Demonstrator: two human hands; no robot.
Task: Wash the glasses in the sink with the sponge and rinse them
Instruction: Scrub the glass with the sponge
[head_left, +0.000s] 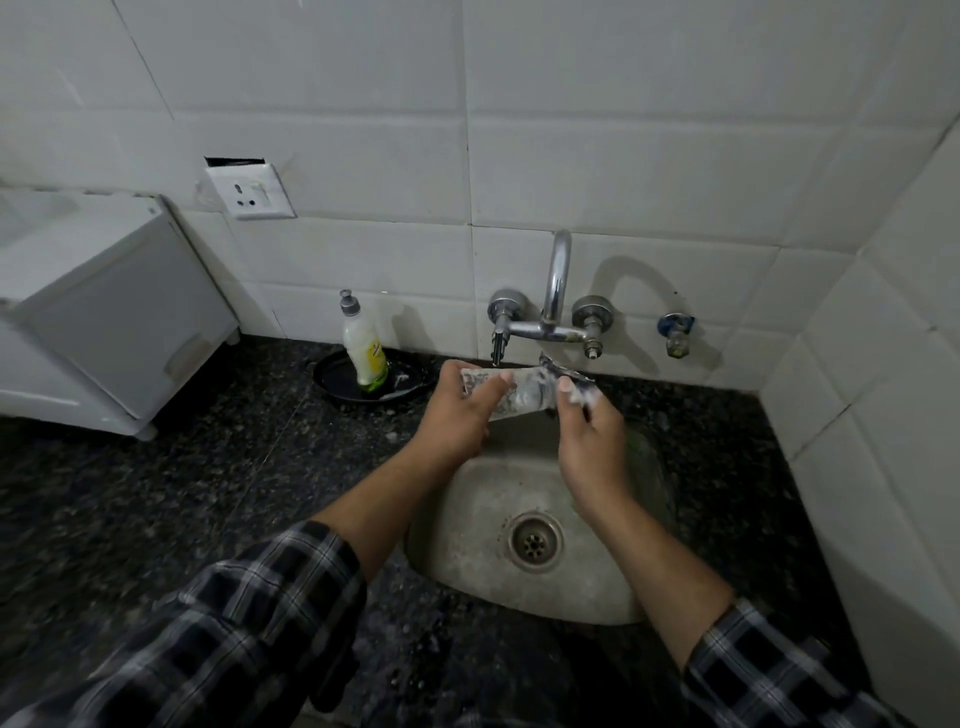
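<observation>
A clear glass (519, 392) lies on its side above the far rim of the steel sink (483, 519). My left hand (460, 410) grips it round its left end. My right hand (589, 436) holds a dark, soapy sponge (576, 384) pressed against the right end of the glass, foam on the fingers. The glass sits just below the chrome tap (553, 312); I cannot tell whether water runs.
A dish-soap bottle (363, 348) stands in a black dish (332, 376) left of the sink. A white appliance (109, 317) fills the left counter. A small blue-handled valve (675, 332) is on the tiled wall, which also closes in on the right.
</observation>
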